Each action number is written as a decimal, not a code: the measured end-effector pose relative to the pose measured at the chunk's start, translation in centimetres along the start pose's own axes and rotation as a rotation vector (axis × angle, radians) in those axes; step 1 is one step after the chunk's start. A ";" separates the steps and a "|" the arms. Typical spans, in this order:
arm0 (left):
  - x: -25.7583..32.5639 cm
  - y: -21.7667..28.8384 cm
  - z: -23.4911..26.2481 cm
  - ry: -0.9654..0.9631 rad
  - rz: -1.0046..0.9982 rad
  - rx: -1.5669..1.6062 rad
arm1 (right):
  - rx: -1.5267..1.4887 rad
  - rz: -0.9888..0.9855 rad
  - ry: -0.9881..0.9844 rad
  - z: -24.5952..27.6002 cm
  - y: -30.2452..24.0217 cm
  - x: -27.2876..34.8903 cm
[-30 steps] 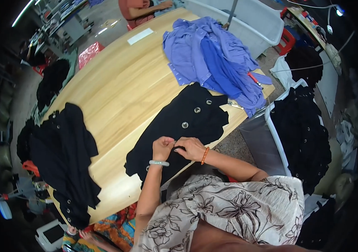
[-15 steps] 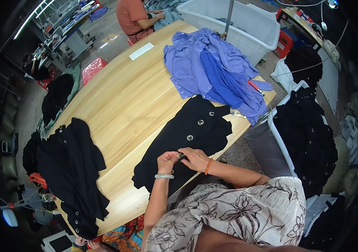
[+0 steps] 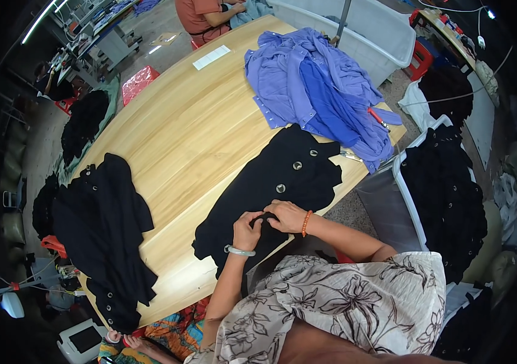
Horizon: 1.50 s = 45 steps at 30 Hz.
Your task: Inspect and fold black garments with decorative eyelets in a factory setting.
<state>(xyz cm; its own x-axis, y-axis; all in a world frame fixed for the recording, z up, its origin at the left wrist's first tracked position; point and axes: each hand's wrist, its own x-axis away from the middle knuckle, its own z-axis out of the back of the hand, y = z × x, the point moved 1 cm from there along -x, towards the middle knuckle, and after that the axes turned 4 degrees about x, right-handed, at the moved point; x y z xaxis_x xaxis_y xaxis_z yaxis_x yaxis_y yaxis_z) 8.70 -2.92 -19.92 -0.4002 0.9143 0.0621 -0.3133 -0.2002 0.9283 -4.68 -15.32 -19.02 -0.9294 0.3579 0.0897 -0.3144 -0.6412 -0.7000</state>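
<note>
A black garment with big round shiny buttons along one edge lies flat on the wooden table in front of me. My left hand pinches a raised fold of its buttoned edge between thumb and fingers. Close beside it, my right hand is closed on the same fold from the right. Black cloth bunches up between my fingertips; whether a button sits inside it is hidden. Just beyond my hands, a shiny button shows on the cloth, with others further along toward the far right end.
Blue-purple garments are heaped at the table's far right, with red-handled scissors or snips on them. Another black garment lies left. A bin of black garments stands right. Two people sit around the table: far side, near left.
My fingers have shifted slightly along the garment's edge and now bunch black cloth between them. The round button seen between my fingertips earlier is now covered. The whole view has tilted a little.
</note>
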 end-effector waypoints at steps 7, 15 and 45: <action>0.5 0.5 -0.6 0.094 -0.089 -0.109 | 0.085 -0.061 -0.061 0.1 -1.0 0.5; 0.1 -0.6 -0.4 0.073 -0.200 -0.143 | 0.120 -0.034 -0.006 -0.8 0.3 0.3; -0.7 -1.3 0.0 -0.031 0.144 -0.082 | 0.157 -0.310 -0.141 5.2 3.8 4.9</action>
<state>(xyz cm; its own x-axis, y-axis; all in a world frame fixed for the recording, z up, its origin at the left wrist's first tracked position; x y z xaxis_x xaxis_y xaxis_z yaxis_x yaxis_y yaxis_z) 9.38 -3.34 -21.19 -0.4198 0.8842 0.2048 -0.3247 -0.3570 0.8759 -11.39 -19.54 -17.55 -0.7992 0.4616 0.3850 -0.6011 -0.6171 -0.5078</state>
